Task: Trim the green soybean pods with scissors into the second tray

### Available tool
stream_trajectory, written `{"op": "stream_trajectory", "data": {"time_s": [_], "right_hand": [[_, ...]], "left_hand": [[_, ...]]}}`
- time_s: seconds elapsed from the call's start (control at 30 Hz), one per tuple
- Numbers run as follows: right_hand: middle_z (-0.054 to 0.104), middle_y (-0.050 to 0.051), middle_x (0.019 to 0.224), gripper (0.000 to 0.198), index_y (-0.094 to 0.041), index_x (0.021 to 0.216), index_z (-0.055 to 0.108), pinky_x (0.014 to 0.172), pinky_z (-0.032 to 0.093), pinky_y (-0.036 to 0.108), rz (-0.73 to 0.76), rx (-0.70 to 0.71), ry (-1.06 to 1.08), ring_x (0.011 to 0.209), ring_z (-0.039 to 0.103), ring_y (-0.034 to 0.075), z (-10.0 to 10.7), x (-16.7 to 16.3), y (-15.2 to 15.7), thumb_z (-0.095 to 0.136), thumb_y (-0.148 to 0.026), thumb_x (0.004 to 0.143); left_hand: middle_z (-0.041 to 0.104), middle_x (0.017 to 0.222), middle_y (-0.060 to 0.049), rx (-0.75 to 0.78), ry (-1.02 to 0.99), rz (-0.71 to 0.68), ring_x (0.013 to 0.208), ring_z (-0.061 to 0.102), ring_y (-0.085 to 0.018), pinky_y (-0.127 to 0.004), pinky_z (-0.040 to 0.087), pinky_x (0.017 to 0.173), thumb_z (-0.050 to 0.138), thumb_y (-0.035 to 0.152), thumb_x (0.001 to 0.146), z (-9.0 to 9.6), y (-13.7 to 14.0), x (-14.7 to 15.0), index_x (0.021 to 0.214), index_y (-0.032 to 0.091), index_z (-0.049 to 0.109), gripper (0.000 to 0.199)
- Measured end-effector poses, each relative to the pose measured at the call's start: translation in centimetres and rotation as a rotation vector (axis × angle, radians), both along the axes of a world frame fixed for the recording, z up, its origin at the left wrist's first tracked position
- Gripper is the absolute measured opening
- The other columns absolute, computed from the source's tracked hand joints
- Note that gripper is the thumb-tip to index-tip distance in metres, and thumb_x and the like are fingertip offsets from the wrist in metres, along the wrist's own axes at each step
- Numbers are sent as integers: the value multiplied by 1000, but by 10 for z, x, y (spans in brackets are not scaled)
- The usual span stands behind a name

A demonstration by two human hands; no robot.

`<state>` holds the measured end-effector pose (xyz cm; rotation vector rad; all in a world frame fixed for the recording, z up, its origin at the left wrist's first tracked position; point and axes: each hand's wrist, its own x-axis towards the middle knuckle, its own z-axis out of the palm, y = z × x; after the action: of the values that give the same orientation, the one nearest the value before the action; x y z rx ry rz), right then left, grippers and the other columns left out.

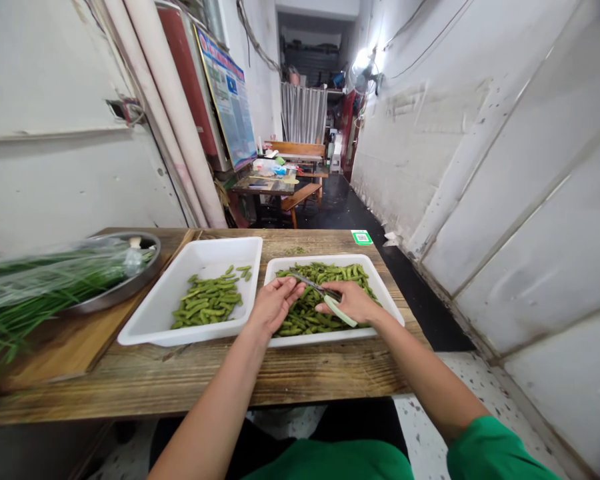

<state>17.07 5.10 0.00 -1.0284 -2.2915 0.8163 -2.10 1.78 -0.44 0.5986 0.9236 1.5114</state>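
Observation:
My right hand (353, 302) grips scissors (337, 310) with pale green handles, their blades pointing left and away from me. Close to the blade tips, my left hand (277, 303) has its thumb and fingers pinched together; what lies between them is too small to make out. Both hands are above the right white tray (395, 310), which holds a thick layer of green soybean pods (307, 319). To the left, a second white tray (147, 323) contains a smaller heap of green pods (207, 303).
A metal basin (153, 257) and bagged green stalks (40, 280) rest at the left on a wooden board (75, 350). Small green trimmings (295, 250) lie behind the right tray. A QR-code card (362, 237) is at the table's (325, 373) far right corner.

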Motion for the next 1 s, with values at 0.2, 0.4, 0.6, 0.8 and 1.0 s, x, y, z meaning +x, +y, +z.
{"op": "stream_trajectory", "data": {"time_s": [0.2,0.4,0.6,0.8,1.0], "right_hand": [[46,-3,57,38,-14,81,67,49,26,20,61,-121,4,53,35,9,-1,1,0,61,-50,68],[39,-5,51,42,-13,69,67,48,22,20,20,-120,-112,50,29,8,-1,1,4,62,-54,64],[43,-4,51,43,-14,70,66,47,23,21,-104,-75,-122,48,32,9,-8,3,11,58,-57,66],[54,-1,56,43,-16,79,67,50,28,21,-212,25,-167,52,45,12,-9,4,13,57,-56,69],[64,7,69,43,-17,84,68,56,33,24,-310,107,-260,63,56,18,-9,3,15,56,-56,71]], "left_hand": [[63,64,-2,-54,41,35,65,64,-9,-17,54,66,58,3,75,0,0,1,67,9,59,10],[63,58,-7,-203,200,29,55,62,-11,-21,53,60,59,6,74,-3,5,5,64,9,55,11],[64,69,-5,-90,759,277,72,63,-18,-35,51,74,53,12,75,-1,-1,-9,82,16,58,10],[45,126,-19,-169,1749,831,120,35,-35,-54,24,96,54,17,72,23,-13,-49,102,15,63,31],[66,86,-13,-144,1929,201,98,51,-33,-55,19,90,52,29,76,8,13,-3,74,19,69,19]]}}
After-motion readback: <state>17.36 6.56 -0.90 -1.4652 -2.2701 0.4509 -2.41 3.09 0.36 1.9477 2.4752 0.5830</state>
